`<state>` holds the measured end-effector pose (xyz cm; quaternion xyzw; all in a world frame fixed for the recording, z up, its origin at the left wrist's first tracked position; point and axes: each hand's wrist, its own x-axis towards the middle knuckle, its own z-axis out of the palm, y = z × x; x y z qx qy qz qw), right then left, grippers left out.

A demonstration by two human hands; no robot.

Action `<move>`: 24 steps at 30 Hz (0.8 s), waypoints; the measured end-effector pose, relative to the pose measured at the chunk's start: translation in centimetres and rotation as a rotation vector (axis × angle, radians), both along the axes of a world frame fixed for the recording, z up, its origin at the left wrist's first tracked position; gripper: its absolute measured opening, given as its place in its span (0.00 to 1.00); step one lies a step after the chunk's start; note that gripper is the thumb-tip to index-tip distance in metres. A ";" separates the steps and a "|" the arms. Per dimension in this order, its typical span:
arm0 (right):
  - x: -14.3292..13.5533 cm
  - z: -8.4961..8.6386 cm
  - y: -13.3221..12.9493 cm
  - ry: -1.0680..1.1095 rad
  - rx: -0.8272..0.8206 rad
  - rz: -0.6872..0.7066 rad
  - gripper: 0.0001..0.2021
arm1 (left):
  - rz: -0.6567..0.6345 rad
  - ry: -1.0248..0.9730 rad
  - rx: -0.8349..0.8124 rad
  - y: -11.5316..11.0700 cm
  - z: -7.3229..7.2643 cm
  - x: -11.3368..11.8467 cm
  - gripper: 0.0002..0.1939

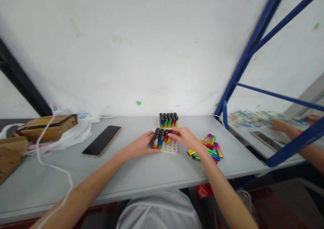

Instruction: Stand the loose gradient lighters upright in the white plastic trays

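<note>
A white tray with round holes (170, 148) sits on the table in front of me. Upright lighters with black tops (158, 140) fill its left and back parts, while holes show at its front right. My left hand (143, 145) is curled round the tray's left side, thumb along the front and fingers behind. Over the right part, my right hand (186, 137) has its fingers closed on a red lighter (170, 135), partly hidden by the fingers. Loose shiny lighters in several colours (214, 150) lie in a pile beside my right forearm.
Behind the tray stands another block of upright lighters (168, 120). A phone (102, 141) lies to the left, near a cardboard box (48, 127) and a white cable (54, 166). A blue metal frame (234, 70) rises at right; beyond it are another person's arms (291, 131).
</note>
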<state>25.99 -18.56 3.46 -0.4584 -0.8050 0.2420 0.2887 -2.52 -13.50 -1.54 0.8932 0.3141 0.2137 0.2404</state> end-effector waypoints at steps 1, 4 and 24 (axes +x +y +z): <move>0.1 0.1 0.0 0.023 -0.035 0.018 0.16 | -0.005 -0.001 0.003 0.0 0.0 0.0 0.39; 0.3 0.3 -0.3 0.025 -0.070 0.038 0.16 | -0.005 0.006 0.006 0.0 0.0 0.0 0.39; -1.3 0.7 -1.2 -0.426 0.133 -0.094 0.11 | 0.021 0.002 0.032 -0.1 0.0 0.0 0.37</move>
